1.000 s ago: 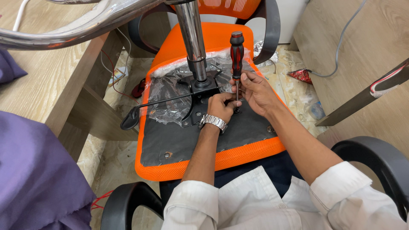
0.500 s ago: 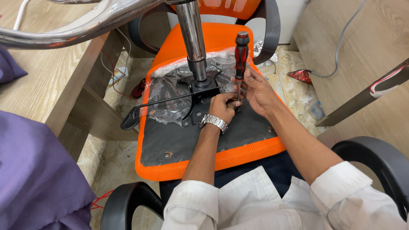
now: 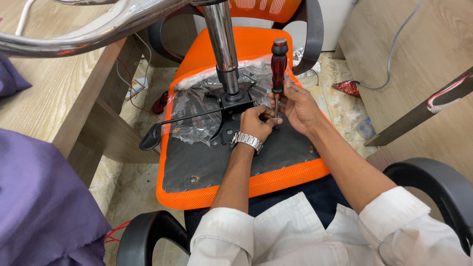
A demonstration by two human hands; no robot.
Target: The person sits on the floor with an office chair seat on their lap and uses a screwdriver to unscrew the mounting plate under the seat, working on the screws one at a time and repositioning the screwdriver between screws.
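An orange office chair seat (image 3: 276,180) lies upside down across my lap, its black underside facing up. A black metal mechanism plate (image 3: 231,111) with a chrome gas cylinder (image 3: 221,44) is mounted on it, over crumpled clear plastic wrap (image 3: 192,111). My right hand (image 3: 298,106) holds a red-and-black screwdriver (image 3: 278,64) upright by its shaft, tip down at the plate's right edge. My left hand (image 3: 257,123), with a metal wristwatch, pinches near the screwdriver tip. The tip itself is hidden by my fingers.
A black lever (image 3: 170,128) sticks out left from the mechanism. Chrome chair-base legs (image 3: 93,32) arch over the top left. Black armrests (image 3: 148,236) flank my lap. A wooden desk (image 3: 54,98) stands left, purple cloth (image 3: 39,207) lower left, wooden panel (image 3: 409,64) right.
The screwdriver handle has tilted slightly between frames while both hands stay at the plate's right edge.
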